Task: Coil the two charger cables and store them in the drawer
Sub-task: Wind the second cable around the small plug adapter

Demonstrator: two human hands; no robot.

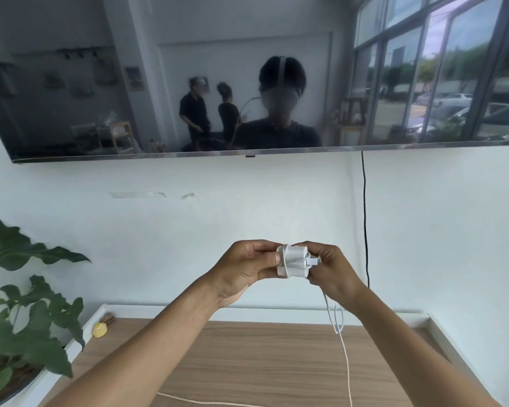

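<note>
Both hands, the left hand (244, 268) and right hand (332, 271), are gripping the white charger (294, 261), winding its cable (346, 356); most is hanging loose toward the counter (247, 362), storing is not yet done.

Single head-worn wide-angle view, aimed forward and only slightly down, straight at a white wall (247, 201) close ahead. Held near the lens at lower centre: left hand (244, 270) and right hand (332, 271), fingertips meeting on a white charger (294, 261). Well above the fingers, a wall-mounted TV screen (130, 83) mirroring the wearer and the room behind. Below the fingers, a wooden tabletop (262, 362) cut by the bottom edge. Left of the fingers, a leafy plant (27, 318) at the frame edge.
</note>
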